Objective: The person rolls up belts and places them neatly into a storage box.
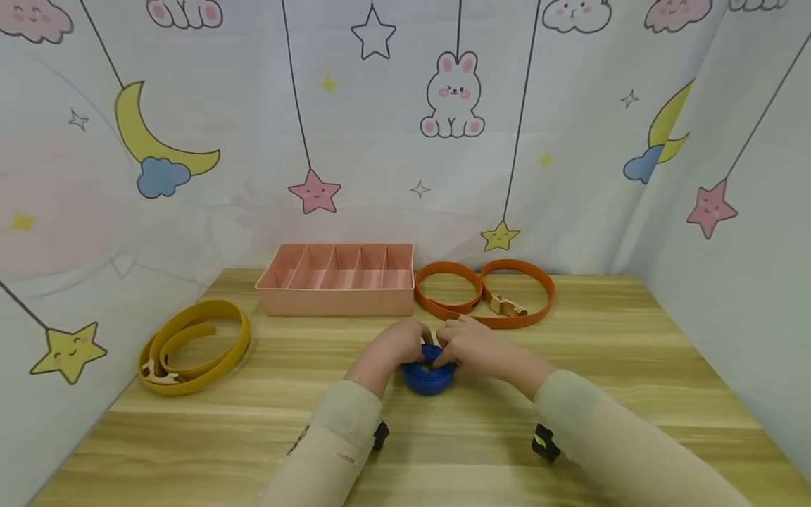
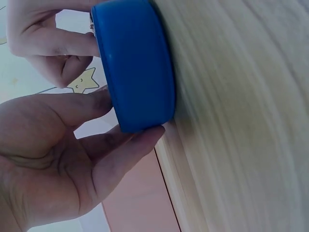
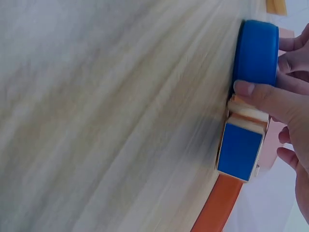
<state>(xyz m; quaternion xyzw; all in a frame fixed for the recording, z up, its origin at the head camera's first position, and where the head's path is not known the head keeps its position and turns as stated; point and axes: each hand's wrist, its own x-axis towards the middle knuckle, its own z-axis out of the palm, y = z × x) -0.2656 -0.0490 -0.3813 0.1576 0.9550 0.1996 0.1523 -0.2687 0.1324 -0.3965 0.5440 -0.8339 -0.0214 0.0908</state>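
A blue belt, wound into a tight coil, lies flat on the table between both hands. My left hand pinches the coil's left side, thumb at the upper rim and fingertips along the outer wall in the left wrist view. From the right, my right hand grips the coil, with a finger reaching into its centre. Its thumb presses the outer wall beside a gold-edged buckle with a blue face. Parts of the coil's top are hidden by fingers in the head view.
Behind the hands stands a pink divided box. An orange belt lies in two loops right of it, with its buckle inside. A yellow belt is coiled at the left edge. Patterned cloth surrounds the table.
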